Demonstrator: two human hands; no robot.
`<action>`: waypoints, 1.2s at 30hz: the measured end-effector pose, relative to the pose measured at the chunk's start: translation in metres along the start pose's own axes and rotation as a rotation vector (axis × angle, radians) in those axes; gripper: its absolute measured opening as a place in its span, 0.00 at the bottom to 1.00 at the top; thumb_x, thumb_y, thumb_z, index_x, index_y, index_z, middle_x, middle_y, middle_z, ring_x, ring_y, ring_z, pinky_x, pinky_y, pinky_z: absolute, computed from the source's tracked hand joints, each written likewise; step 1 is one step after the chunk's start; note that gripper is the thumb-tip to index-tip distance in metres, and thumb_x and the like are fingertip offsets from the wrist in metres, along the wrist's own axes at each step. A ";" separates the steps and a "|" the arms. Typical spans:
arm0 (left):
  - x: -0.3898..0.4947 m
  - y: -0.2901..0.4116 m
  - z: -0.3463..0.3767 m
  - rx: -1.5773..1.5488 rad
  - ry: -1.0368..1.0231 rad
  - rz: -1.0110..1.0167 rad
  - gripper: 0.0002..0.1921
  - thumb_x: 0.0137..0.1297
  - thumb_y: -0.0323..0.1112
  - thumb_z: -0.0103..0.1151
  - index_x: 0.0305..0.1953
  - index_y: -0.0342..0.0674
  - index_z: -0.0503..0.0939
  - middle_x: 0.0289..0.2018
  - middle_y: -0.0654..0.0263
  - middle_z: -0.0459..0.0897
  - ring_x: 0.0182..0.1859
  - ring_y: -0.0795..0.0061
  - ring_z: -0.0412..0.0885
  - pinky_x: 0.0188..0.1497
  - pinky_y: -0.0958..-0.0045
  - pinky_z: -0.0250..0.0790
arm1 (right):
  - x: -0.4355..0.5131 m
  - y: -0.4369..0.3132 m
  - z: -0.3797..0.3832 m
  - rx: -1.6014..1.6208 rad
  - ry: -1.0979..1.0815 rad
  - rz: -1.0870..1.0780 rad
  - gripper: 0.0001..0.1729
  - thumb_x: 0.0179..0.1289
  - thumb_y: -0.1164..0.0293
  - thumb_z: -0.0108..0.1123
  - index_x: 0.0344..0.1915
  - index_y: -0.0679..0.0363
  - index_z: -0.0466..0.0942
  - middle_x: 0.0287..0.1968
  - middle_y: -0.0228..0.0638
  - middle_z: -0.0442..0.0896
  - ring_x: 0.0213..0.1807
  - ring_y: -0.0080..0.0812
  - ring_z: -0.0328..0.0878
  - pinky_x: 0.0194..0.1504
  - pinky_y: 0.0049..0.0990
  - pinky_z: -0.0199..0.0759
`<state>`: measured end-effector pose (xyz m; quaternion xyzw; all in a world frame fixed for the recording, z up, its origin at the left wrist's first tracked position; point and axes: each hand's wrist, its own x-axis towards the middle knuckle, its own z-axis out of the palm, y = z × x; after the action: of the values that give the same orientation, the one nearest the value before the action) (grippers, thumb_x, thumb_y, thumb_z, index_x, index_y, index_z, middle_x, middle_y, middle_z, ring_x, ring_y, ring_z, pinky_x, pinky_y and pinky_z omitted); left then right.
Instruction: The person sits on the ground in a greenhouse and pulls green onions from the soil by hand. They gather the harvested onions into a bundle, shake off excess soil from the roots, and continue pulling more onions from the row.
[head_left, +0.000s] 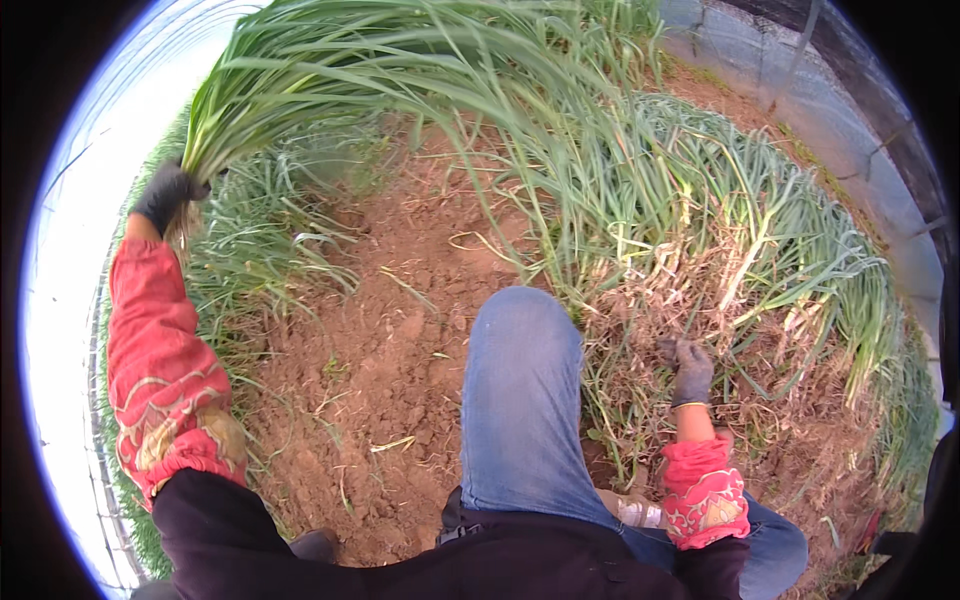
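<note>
My left hand (169, 193), in a dark glove, is raised at the far left. It grips a bunch of long-leaved green allium plants (300, 86) near their base. The leaves arch up and over to the right, and pale roots hang below the fist. My right hand (691, 367), also gloved, is low on the right at the rooted ends of a pile of pulled allium plants (720, 247). Its fingers look curled among dry roots and dirt (637, 322); whether they hold anything is unclear.
Between the rows runs loose brown soil (382, 360) with stray leaves. More green plants (262, 217) line the left side. My bent knee (521, 375) in jeans juts into the middle. Plastic sheeting of a greenhouse (757, 67) curves along the upper right.
</note>
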<state>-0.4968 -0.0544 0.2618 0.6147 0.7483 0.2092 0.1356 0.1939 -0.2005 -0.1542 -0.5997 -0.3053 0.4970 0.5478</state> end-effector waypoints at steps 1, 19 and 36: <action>0.007 -0.029 0.020 0.269 0.048 -0.107 0.23 0.35 0.26 0.66 0.41 0.33 0.81 0.31 0.62 0.83 0.31 0.70 0.79 0.37 0.70 0.71 | -0.001 0.015 -0.007 -0.071 0.030 0.047 0.13 0.67 0.65 0.53 0.37 0.64 0.79 0.34 0.35 0.85 0.27 0.19 0.74 0.31 0.18 0.67; -0.268 -0.313 0.514 0.283 -0.634 -0.504 0.31 0.28 0.42 0.77 0.41 0.38 0.81 0.38 0.54 0.84 0.40 0.61 0.83 0.39 0.65 0.76 | 0.022 0.005 -0.028 -0.880 0.287 -0.409 0.26 0.57 0.70 0.59 0.58 0.56 0.71 0.49 0.47 0.78 0.51 0.46 0.75 0.54 0.37 0.68; -0.087 0.064 0.392 -0.839 -0.133 0.100 0.25 0.60 0.31 0.56 0.59 0.31 0.68 0.50 0.58 0.76 0.53 0.69 0.74 0.57 0.70 0.65 | 0.098 -0.111 -0.042 0.205 -0.021 -0.040 0.16 0.58 0.71 0.63 0.42 0.71 0.76 0.35 0.39 0.82 0.30 0.28 0.80 0.34 0.23 0.79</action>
<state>-0.2434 -0.0716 -0.0554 0.5539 0.5574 0.4616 0.4116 0.2842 -0.1021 -0.0774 -0.5291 -0.2704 0.5207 0.6131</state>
